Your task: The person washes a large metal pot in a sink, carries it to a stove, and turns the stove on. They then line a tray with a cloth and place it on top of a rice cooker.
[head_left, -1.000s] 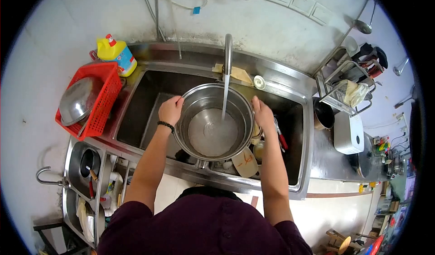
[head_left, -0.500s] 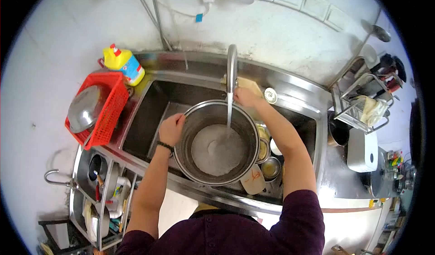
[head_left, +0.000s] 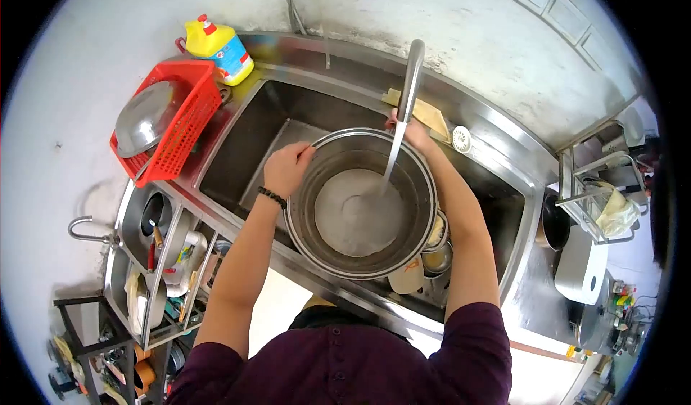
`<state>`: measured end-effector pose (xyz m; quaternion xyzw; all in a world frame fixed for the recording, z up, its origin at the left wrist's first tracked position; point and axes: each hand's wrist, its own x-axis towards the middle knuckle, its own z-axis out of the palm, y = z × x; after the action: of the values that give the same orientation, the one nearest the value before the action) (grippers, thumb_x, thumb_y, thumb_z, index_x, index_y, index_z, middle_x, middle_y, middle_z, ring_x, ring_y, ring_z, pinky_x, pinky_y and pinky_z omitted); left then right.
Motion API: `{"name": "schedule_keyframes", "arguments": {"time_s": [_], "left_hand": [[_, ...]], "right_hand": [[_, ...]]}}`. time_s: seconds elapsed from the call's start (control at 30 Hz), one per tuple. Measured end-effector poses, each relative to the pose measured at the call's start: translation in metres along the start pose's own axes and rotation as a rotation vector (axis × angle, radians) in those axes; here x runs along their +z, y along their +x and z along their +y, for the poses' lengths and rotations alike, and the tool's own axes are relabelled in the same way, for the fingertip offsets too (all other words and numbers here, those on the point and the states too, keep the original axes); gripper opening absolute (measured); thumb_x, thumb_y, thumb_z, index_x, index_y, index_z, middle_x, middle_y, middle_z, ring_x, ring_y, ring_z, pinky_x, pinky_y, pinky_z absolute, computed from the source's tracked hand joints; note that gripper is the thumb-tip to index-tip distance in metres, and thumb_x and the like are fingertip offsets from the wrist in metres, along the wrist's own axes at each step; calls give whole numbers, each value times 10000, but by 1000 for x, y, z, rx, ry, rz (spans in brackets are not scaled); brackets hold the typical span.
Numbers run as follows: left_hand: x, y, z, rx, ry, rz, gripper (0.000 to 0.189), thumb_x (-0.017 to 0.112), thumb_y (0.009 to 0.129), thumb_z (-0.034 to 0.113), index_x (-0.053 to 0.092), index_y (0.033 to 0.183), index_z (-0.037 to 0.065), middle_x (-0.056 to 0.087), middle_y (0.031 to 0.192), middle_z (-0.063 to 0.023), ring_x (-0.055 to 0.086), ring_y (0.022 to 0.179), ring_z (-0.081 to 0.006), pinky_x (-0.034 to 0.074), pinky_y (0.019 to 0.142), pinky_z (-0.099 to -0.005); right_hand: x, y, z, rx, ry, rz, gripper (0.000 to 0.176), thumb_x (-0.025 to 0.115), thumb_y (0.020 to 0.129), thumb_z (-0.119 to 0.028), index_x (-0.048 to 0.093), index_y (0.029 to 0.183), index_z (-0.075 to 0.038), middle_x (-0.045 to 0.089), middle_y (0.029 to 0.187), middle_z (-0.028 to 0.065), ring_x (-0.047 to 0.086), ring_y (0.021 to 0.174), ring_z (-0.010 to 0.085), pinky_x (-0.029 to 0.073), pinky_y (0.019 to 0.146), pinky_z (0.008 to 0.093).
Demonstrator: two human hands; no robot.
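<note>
Stainless steel, the pot [head_left: 419, 214] sat just right of the curled fingers of the left hand [head_left: 288, 166], which gripped its edge. The right hand [head_left: 412, 133] had left the rim for the running faucet [head_left: 412, 81], its fingers partly hidden, their grip unclear; seemingly the left alone steadied it.

The pot [head_left: 419, 203] partly hid a container [head_left: 407, 282] at its five o'clock; the faucet [head_left: 413, 74], the right hand [head_left: 413, 131] at one.

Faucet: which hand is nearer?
Right. The right hand is at the faucet, partly hidden by its spout; the left hand is farther away, to its left, at the pot rim.
</note>
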<state>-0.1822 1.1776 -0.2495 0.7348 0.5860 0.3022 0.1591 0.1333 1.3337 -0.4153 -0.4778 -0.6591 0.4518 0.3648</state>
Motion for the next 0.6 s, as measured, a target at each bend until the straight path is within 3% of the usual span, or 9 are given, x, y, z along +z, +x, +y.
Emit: {"name": "schedule_keyframes", "arguments": {"time_s": [0.1,0.17,0.2,0.3,0.37,0.6], "left_hand": [[-2,-1,6,-1,15,2,216,508,798,274,603,860,89,585,787,-133,548,729,-321,431,608,-378],[-1,-1,5,-1,12,8,217,508,797,276,604,859,91,586,790,-132,549,731,-321,433,611,-380],[-1,-2,5,1,11,15,217,508,797,277,604,858,93,586,794,-132,550,734,-321,434,613,-381],[0,-3,2,-46,2,8,220,510,794,281,604,860,93,587,800,-133,551,741,-321,436,620,-383],[-1,-3,3,-39,4,14,222,510,794,282,605,862,93,588,802,-134,552,743,-321,436,621,-384],[-1,-3,6,-37,14,12,237,500,802,288,601,871,85,590,800,-133,552,740,-328,434,617,-383]], "right_hand": [[-11,-39,-63,170,178,-20,382,377,881,-386,565,955,-62,564,876,47,497,797,125,395,730,266],[-14,-46,-66,205,403,28,578,345,833,-561,587,908,-41,573,900,34,487,703,157,413,669,264],[-14,-51,-73,208,401,25,578,345,833,-561,587,908,-41,573,900,34,487,703,157,413,669,264],[-18,-61,-84,201,215,136,521,408,831,-515,601,910,-38,591,896,75,526,715,181,425,666,287],[-24,-64,-79,-29,-309,259,461,472,810,-482,616,890,-51,608,834,120,571,722,219,442,653,321],[-26,-79,-126,9,-826,151,353,525,790,-415,620,885,-89,605,806,120,580,746,276,446,643,357]]}}
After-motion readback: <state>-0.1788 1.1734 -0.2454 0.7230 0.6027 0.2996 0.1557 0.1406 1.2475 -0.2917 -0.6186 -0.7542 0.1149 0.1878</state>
